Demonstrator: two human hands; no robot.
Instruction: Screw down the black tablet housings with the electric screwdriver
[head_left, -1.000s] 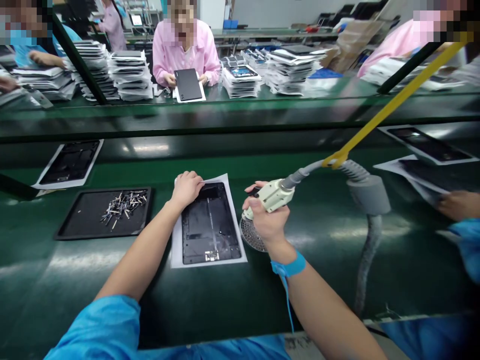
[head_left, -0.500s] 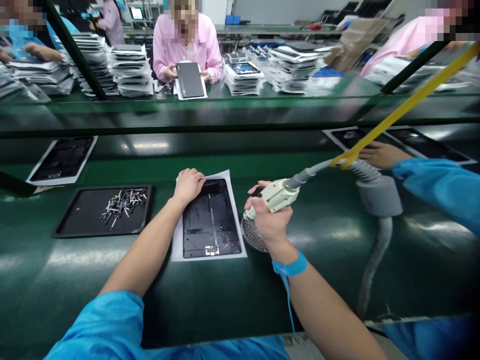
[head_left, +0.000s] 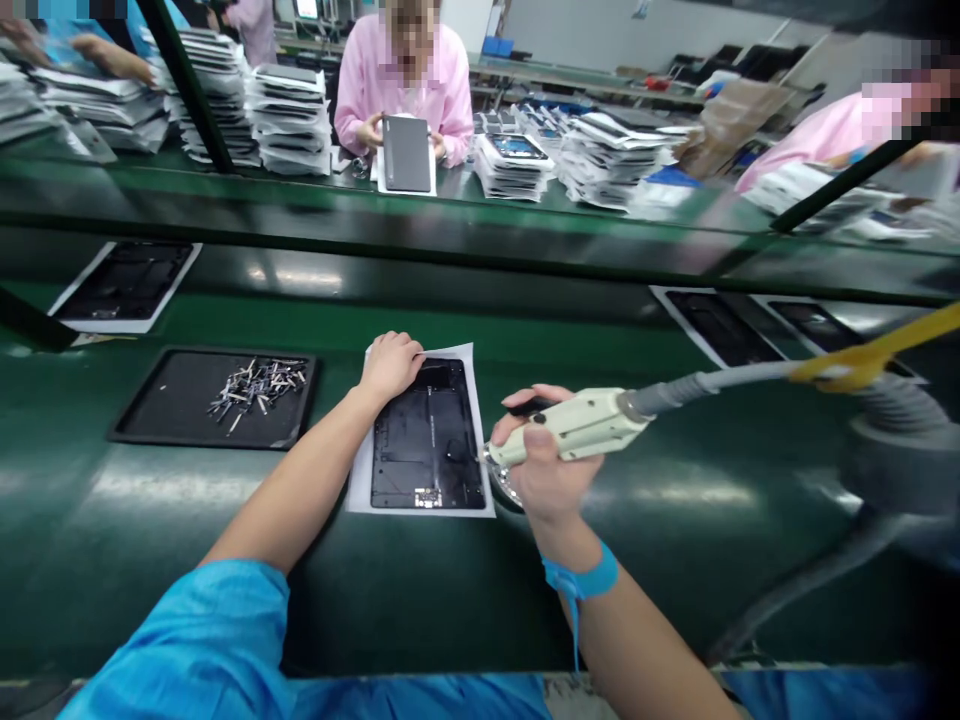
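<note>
A black tablet housing (head_left: 409,440) lies on a white sheet (head_left: 361,490) on the green bench. My left hand (head_left: 392,366) rests at its upper left corner, fingers together over the edge of housing and sheet. My right hand (head_left: 553,460) is wrapped round a pale green electric screwdriver (head_left: 592,425), whose tip is at the housing's right edge. Partly hidden under the screwdriver and my right hand is a round metal dish (head_left: 504,486). A blue strap circles my right wrist.
A black tray (head_left: 180,400) with several small metal parts stands at the left. Further housings on sheets lie at the far left (head_left: 124,282) and right (head_left: 724,328). A yellow strap (head_left: 892,345) holds the cable. Behind the rail, a person in pink (head_left: 405,80) holds a tablet.
The screwdriver has tilted flatter, its tip shifting left from the dish to the housing's edge. The hand and blue sleeve at the right have left the view. The camera view has tilted.
</note>
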